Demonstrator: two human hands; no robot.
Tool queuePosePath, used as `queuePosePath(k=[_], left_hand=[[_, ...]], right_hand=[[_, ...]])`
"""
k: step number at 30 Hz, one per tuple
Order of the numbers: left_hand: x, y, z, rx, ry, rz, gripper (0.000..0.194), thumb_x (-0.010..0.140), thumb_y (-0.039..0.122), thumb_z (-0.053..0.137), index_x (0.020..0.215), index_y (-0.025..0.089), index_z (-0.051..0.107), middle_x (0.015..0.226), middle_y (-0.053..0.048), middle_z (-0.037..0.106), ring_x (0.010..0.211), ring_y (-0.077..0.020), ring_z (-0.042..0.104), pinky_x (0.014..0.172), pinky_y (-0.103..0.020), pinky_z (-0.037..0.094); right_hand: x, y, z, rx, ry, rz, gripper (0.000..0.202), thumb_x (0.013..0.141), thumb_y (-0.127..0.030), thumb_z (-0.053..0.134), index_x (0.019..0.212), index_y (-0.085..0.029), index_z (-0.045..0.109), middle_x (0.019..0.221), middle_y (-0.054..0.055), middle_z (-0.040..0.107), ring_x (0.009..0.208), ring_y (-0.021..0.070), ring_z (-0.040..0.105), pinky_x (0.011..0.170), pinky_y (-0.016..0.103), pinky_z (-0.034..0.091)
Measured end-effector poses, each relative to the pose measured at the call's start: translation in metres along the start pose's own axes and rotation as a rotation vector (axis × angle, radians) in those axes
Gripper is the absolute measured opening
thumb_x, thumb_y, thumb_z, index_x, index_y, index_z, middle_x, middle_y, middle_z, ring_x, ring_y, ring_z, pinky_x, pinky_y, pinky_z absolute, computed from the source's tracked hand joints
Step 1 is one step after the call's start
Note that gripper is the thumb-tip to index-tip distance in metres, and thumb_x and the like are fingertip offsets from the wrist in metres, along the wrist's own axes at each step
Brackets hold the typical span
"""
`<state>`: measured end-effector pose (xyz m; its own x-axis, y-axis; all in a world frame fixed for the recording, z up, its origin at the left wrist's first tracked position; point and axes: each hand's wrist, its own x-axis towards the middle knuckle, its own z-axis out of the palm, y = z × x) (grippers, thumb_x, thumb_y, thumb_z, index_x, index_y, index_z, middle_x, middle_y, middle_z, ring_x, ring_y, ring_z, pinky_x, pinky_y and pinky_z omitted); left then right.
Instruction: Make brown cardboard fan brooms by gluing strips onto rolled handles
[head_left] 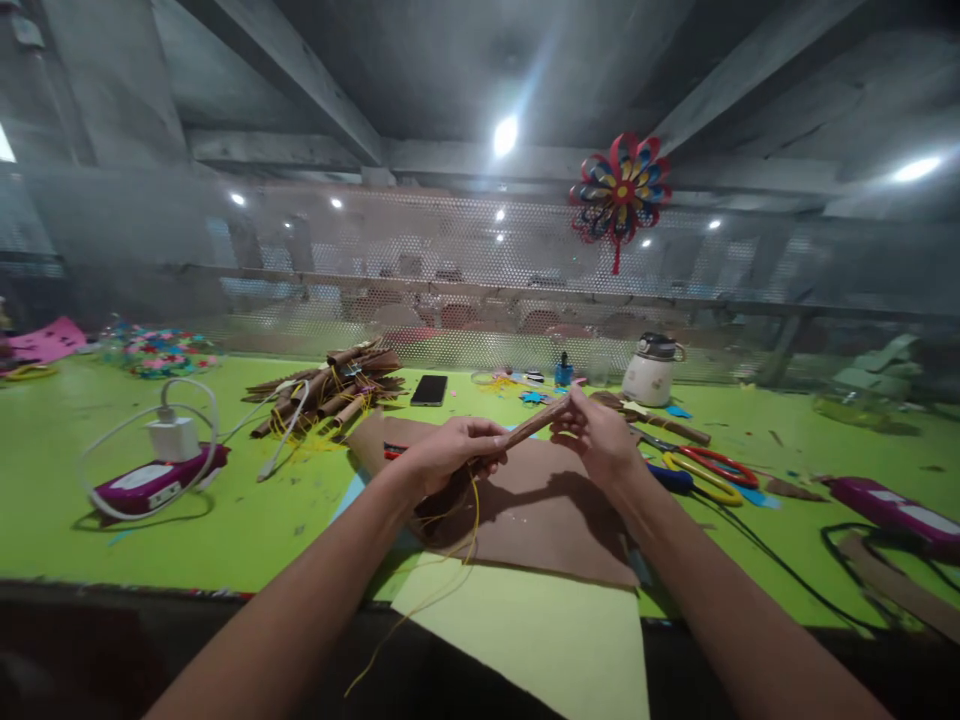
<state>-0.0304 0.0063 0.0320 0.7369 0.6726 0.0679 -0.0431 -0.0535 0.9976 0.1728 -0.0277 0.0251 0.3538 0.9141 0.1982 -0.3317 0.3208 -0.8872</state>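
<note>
Between my two hands is a thin brown rolled-paper stick point(536, 422), slanting up to the right. My left hand point(457, 452) is closed around its lower end, and a yellow thread point(475, 515) hangs down from beneath that hand. At the upper end, my right hand point(596, 432) pinches the stick with its fingertips. Below both hands lies a brown paper sheet point(547, 530), over a pale yellow sheet point(532, 635) that overhangs the table's front edge. What sits under my left palm is partly hidden.
A pile of brown paper rolls point(337, 390) with yellow threads lies at the back left, beside a black phone point(430, 390). Scissors with red handles point(720, 466) and yellow ones lie right. A white jar point(649, 372) stands behind. Purple power strips point(161, 482) with cables flank both sides.
</note>
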Motion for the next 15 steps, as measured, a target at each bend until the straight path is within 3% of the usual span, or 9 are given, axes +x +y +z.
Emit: queuePosePath(k=[4,7,11,15], left_hand=[[0.0,0.001,-0.006,-0.142,0.048,0.029,0.019,0.068,0.023,0.069,0.083,0.012,0.063,0.069,-0.007,0.061,0.055,-0.011,0.054,0.053,-0.023,0.038],[0.001,0.003,-0.013,-0.226,0.126,0.176,0.023,0.068,0.02,0.07,0.088,0.012,0.064,0.074,-0.008,0.063,0.063,-0.0143,0.059,0.06,-0.026,0.043],[-0.001,0.011,-0.019,-0.227,0.163,0.386,0.03,0.069,0.016,0.069,0.098,0.011,0.064,0.082,-0.01,0.065,0.074,-0.017,0.062,0.072,-0.029,0.046],[-0.002,0.015,-0.018,-0.307,0.178,0.481,0.03,0.068,0.013,0.069,0.098,0.011,0.063,0.086,-0.011,0.065,0.082,-0.0218,0.063,0.08,-0.037,0.046]], right_hand=[[0.006,-0.005,-0.012,-0.045,0.074,-0.115,0.035,0.056,-0.039,0.076,0.079,-0.017,0.062,0.065,-0.001,0.06,0.057,0.0102,0.056,0.052,0.022,0.047],[0.013,-0.003,-0.021,-0.104,0.098,-0.2,0.033,0.051,-0.033,0.079,0.072,-0.014,0.063,0.06,-0.002,0.058,0.051,0.0071,0.05,0.049,0.02,0.042],[0.01,0.003,-0.014,-0.081,-0.042,-0.307,0.026,0.06,-0.034,0.076,0.064,-0.014,0.06,0.045,-0.007,0.043,0.039,0.0035,0.033,0.04,0.02,0.027],[-0.009,0.009,0.003,-0.147,-0.139,-0.261,0.025,0.069,-0.037,0.069,0.064,-0.014,0.059,0.039,-0.011,0.029,0.035,0.0029,0.023,0.037,0.02,0.019]])
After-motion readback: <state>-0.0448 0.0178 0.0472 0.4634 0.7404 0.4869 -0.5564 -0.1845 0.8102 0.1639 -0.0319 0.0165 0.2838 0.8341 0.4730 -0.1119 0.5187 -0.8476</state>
